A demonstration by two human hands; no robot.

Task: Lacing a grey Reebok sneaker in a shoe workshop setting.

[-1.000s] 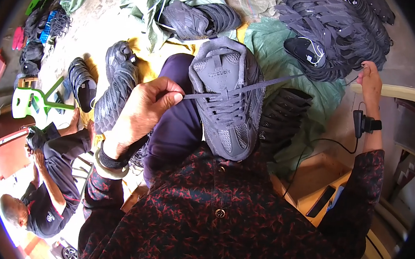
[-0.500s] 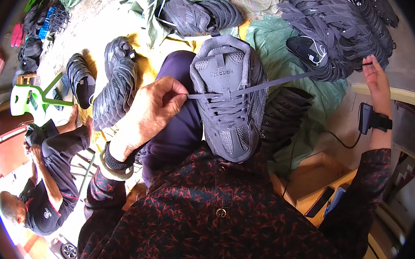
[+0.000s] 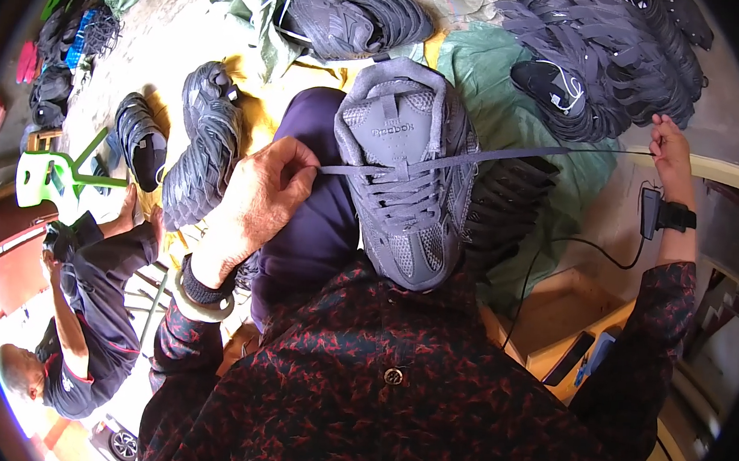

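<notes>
A grey sneaker (image 3: 407,177) rests on my lap with its toe toward me, lower eyelets laced. Across its tongue a flat grey shoelace (image 3: 512,154) runs taut from side to side. My left hand (image 3: 263,190) pinches one end of the lace just left of the shoe, above my dark-trousered knee. Far out to the right, my right hand (image 3: 671,157) is raised with its fingers closed on the lace's other end. Right beside the sneaker, partly hidden by it, stands a row of nested dark shoes (image 3: 508,210).
Piles of grey shoes (image 3: 604,67) lie at the far right on green sheeting, more (image 3: 354,24) at the far middle and left. An open wooden drawer (image 3: 565,313) is at my right. A co-worker (image 3: 89,322) sits at the left near a green stool (image 3: 47,178).
My right hand has gone from spread fingers to closed and dropped slightly, with the lace now stretched out to it. My left hand has shifted a little left, still pinching the lace.
</notes>
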